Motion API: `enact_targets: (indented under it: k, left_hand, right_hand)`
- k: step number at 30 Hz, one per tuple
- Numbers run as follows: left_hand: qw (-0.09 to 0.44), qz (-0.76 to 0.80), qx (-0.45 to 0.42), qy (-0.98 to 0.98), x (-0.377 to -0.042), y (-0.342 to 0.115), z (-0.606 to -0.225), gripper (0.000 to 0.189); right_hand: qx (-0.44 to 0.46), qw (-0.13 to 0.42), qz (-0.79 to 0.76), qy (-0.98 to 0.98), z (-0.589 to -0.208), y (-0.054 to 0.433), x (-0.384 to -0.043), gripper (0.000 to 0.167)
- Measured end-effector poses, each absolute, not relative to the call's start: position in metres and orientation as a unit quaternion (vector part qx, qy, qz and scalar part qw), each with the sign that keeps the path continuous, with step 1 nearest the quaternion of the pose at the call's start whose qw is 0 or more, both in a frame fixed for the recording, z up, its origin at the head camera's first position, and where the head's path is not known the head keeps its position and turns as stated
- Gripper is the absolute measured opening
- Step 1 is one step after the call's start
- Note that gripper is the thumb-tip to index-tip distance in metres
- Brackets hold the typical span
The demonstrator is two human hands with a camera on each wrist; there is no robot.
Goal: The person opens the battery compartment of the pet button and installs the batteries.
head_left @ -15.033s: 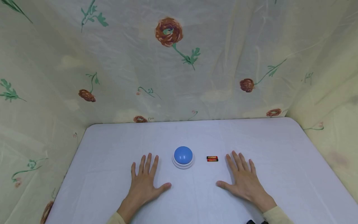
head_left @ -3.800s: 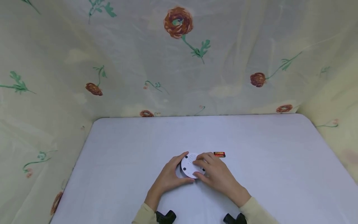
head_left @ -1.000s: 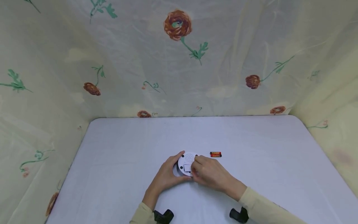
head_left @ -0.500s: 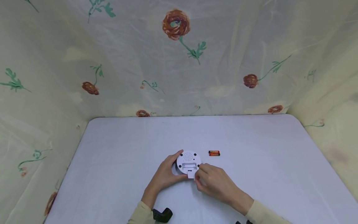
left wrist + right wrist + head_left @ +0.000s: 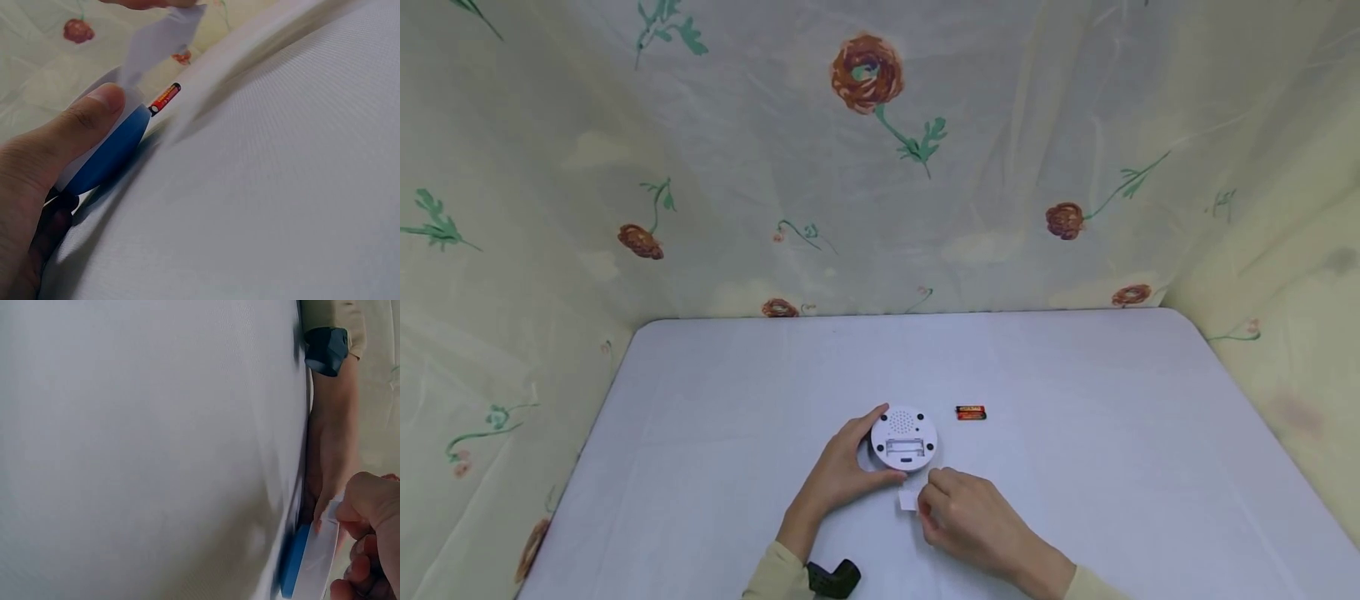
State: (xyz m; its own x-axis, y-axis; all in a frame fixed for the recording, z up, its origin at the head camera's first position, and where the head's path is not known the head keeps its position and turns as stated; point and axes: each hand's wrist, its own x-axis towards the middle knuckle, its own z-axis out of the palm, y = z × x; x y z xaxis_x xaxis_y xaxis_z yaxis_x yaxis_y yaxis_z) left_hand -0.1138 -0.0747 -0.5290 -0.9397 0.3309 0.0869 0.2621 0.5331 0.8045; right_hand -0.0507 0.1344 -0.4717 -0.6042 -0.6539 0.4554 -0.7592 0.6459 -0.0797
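A round push button [image 5: 902,423] lies upside down, its white underside up with speaker holes, dark feet and an uncovered battery compartment with nothing in it. My left hand [image 5: 838,475] grips its rim between thumb and fingers; the blue dome [image 5: 115,153] faces the table in the left wrist view. Nearer the front edge, my right hand [image 5: 973,517] pinches a small white battery cover [image 5: 907,500], apart from the button. The same cover [image 5: 156,47] hangs above the button in the left wrist view. Two red-and-black batteries [image 5: 971,412] lie side by side, right of the button.
A white cloth covers the table [image 5: 737,375]. Floral curtains [image 5: 760,167] enclose its back and sides. A black wrist-worn device [image 5: 833,578] is strapped at the left sleeve.
Fifteen seconds ago the button stood dome up and both hands lay flat. It is now turned over; within the last second the right hand slid the cover off and drew it toward the front.
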Motion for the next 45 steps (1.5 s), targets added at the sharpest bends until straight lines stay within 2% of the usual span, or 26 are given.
enact_targets:
  k: [23, 28, 36, 45]
  left_hand:
    - [0.034, 0.451, 0.178, 0.874, -0.114, -0.077, -0.534, 0.097]
    - [0.032, 0.448, 0.178, 0.875, -0.114, -0.077, -0.534, 0.098]
    - [0.030, 0.448, 0.179, 0.875, -0.114, -0.077, -0.532, 0.098]
    - [0.037, 0.448, 0.175, 0.876, -0.115, -0.075, -0.532, 0.097]
  right_hand:
    - [0.425, 0.157, 0.114, -0.884, -0.493, 0.133, -0.038, 0.014]
    - [0.405, 0.096, 0.141, -0.898, -0.490, 0.135, -0.038, 0.011]
    - [0.359, -0.043, 0.198, -0.911, -0.486, 0.135, -0.043, 0.011]
    - [0.304, -0.118, 0.282, -0.902, -0.479, 0.142, -0.053, 0.019]
